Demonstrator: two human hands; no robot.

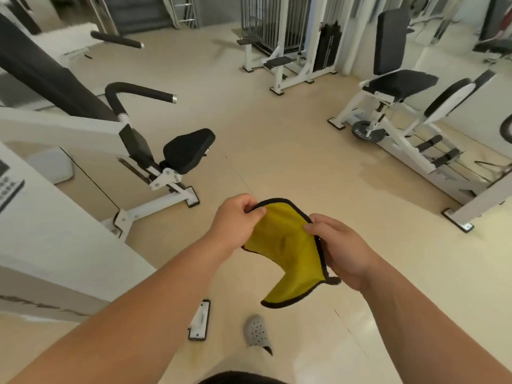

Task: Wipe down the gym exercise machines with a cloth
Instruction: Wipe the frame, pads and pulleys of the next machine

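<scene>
- The yellow cloth (285, 245) with its dark hem is in mid-air in front of the person, stretched between both hands and touching no machine.
- Its long axis runs from the top edge down to a loose corner that hangs toward the floor (277, 151).
- The left hand (235, 220) pinches the upper left hem, fingers curled tight over the edge.
- The right hand (343, 250) grips the right side, thumb on the yellow face and fingers wrapped behind it.
- The nearest padded surface is the black seat (188, 151) of the white machine ahead and to the left. It lies well apart from the cloth and on the left hand's side, so I judge that hand has the shorter reach.
- The machine on the right (399, 84) stands farther off.
- Hidden: the cloth's right edge behind the right palm, and the left fingertips under the hem.
- The left machine's frame is cut off by the picture edge. The far machines are blurred, and the panel markings at far left cannot be read.
</scene>
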